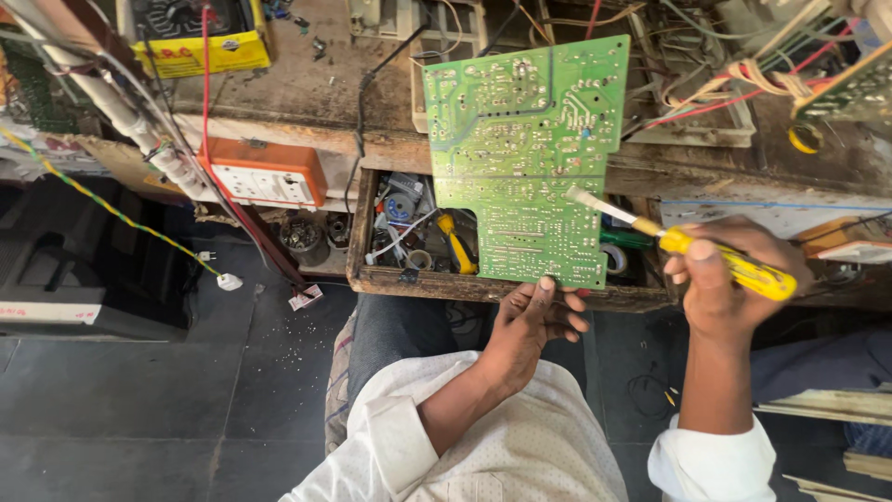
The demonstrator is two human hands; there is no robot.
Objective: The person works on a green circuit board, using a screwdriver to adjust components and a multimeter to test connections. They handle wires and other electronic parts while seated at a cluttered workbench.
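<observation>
A green circuit board (525,153) with its solder side up is held upright over an open wooden drawer. My left hand (530,325) grips the board's lower edge. My right hand (725,274) holds a yellow-handled brush (688,244). Its pale bristle tip (583,197) touches the board's right side. Both white sleeves show at the bottom of the view.
The wooden drawer (437,281) holds tape rolls, wires and a yellow-handled tool (455,244). An orange switch box (265,172) is fixed to the workbench edge. A yellow meter (200,37) sits at the back left. Tangled wires and another board (850,93) lie at the right.
</observation>
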